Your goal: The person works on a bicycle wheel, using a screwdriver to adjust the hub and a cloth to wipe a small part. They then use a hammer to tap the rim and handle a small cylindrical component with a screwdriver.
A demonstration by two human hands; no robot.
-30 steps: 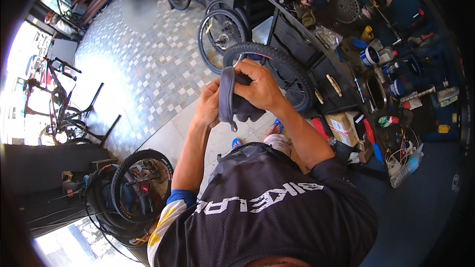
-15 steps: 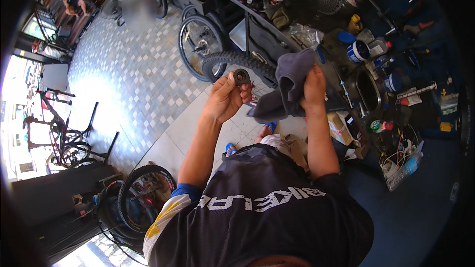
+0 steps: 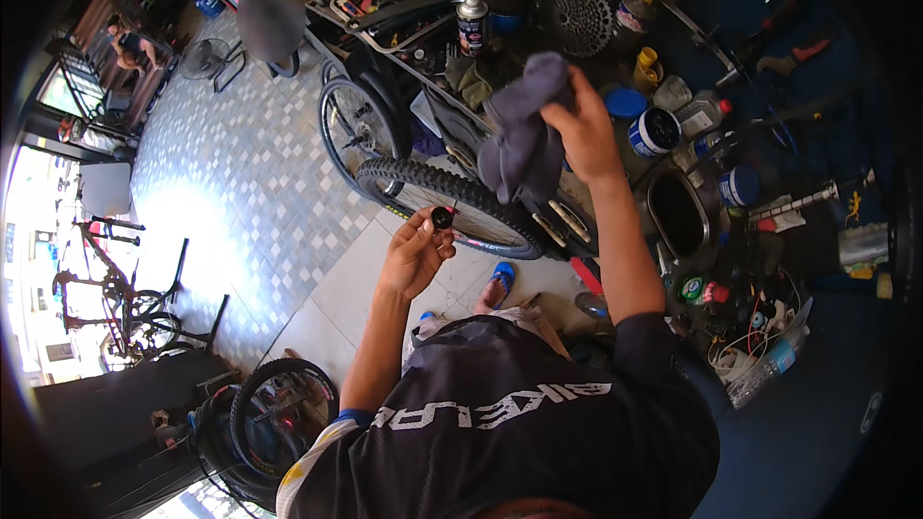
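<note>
My left hand (image 3: 411, 258) pinches a small black ring-shaped part (image 3: 442, 218) between thumb and fingers, held up in front of a knobbly bicycle tyre (image 3: 413, 169). A dark grey cloth (image 3: 522, 139) hangs bunched from my right hand (image 3: 588, 137), which is raised over the near edge of the cluttered workbench. The cloth and the ring-shaped part are well apart. Below the cloth, part of the wheel is hidden.
On the bench stand a spray can (image 3: 472, 27), a large cassette sprocket (image 3: 580, 17), a blue-and-white tub (image 3: 656, 132) and an oval metal basin (image 3: 679, 211). Bicycle frames (image 3: 115, 293) are at left. A person (image 3: 133, 46) sits far off.
My right hand has lifted the cloth up and toward the bench. My left hand has moved down and slightly left with the ring-shaped part. The view has shifted toward the bench.
</note>
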